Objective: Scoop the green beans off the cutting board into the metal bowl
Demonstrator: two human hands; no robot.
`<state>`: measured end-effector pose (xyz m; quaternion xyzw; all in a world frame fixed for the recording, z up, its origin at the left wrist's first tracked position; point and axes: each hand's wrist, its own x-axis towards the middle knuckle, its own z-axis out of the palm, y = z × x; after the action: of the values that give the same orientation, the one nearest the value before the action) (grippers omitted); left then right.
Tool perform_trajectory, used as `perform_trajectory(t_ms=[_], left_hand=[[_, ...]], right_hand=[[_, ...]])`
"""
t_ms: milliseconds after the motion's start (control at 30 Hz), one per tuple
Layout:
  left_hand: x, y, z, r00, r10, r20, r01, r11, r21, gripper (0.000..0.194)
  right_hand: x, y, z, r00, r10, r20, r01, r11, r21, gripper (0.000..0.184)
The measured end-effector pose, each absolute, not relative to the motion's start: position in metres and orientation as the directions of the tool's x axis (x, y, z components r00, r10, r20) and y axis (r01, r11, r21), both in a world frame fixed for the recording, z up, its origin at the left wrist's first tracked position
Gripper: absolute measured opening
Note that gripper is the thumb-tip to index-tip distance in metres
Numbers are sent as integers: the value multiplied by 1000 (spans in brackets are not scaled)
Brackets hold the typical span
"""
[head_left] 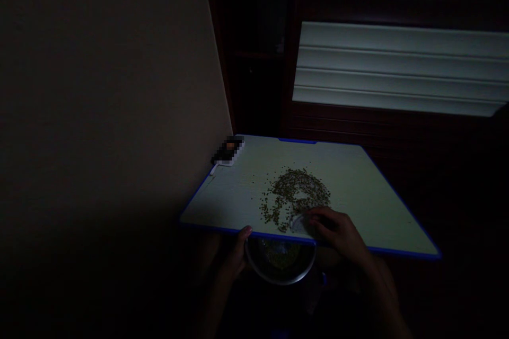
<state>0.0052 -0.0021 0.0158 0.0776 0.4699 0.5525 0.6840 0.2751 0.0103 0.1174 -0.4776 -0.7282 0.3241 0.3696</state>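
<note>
Small greenish-brown beans or seeds (296, 184) lie scattered in a loose ring on a pale tabletop (358, 185) with a blue edge. My right hand (340, 229) is over the near part of the table, its fingers pinched at the edge of a pale, see-through round disc (299, 223) beside the seeds. Just below the table's near edge, a metal bowl (295, 278) has more seeds at its bottom. My left hand (237, 252) grips the bowl's left rim, with the thumb up at the table edge. The fingers under the bowl are hidden in the dark.
A phone-like device (229, 150), blurred out, rests at the table's far left corner with a white strip or cable (213, 169) by it. A plain wall (119, 90) rises close on the left. Dark wooden furniture with a light slatted panel (397, 69) stands behind.
</note>
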Motion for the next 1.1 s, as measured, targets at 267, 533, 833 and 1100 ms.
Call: perform_trajectory(t_ms=[267, 533, 833, 1100], left_hand=[[6, -2, 15, -25, 828, -561, -692, 390, 608, 62], [4, -1, 13, -49, 829, -557, -674, 384, 632, 55], [5, -1, 16, -87, 826, -558, -674, 363, 643, 57], [6, -2, 21, -35, 814, -579, -686, 402, 606, 55]], right_hand=[[275, 9, 121, -321, 924, 209, 462, 346, -817, 22], [275, 10, 122, -288, 937, 198, 474, 319, -820, 24], [276, 12, 116, -174, 951, 256, 487, 309, -817, 27], [273, 10, 120, -266, 927, 266, 496, 368, -786, 26]])
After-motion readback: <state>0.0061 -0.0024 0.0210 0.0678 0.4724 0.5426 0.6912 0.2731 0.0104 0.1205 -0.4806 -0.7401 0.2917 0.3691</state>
